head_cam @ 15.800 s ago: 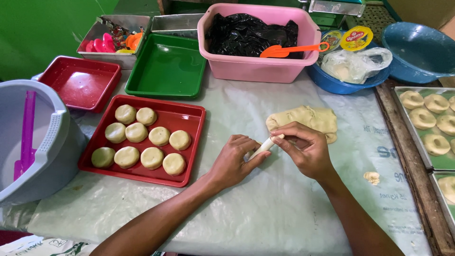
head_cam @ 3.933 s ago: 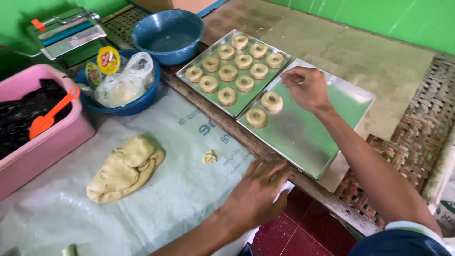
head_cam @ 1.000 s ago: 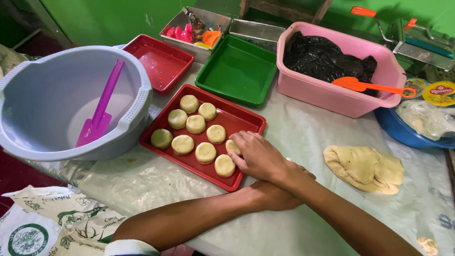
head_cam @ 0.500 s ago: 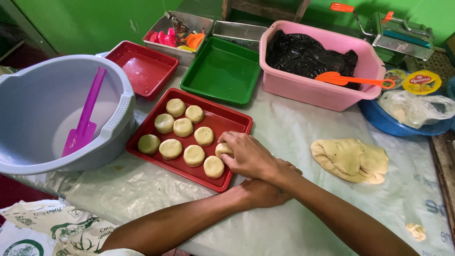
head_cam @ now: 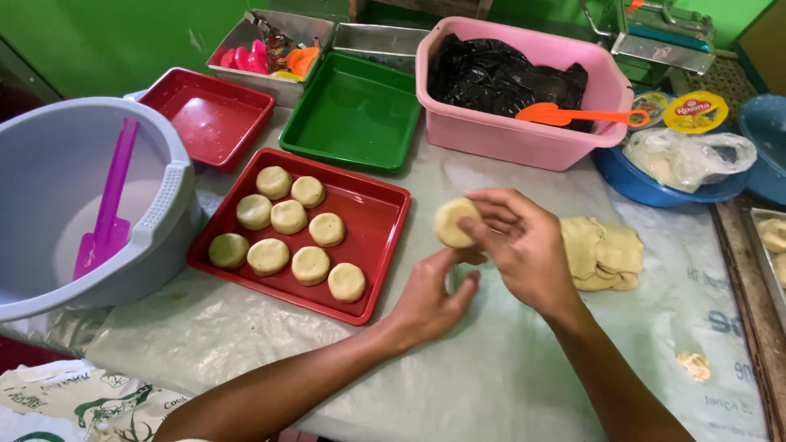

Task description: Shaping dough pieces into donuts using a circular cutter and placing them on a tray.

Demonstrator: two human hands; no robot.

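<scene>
We hold one round dough disc (head_cam: pixel 455 222) in the fingertips of our right hand (head_cam: pixel 524 250), above the cloth beside the red tray (head_cam: pixel 379 245). Our left hand (head_cam: pixel 434 293) curls loosely beneath it, holding nothing. Eight discs (head_cam: pixel 291 233) sit in that tray. One dough lump (head_cam: pixel 602 254) lies just right.
</scene>
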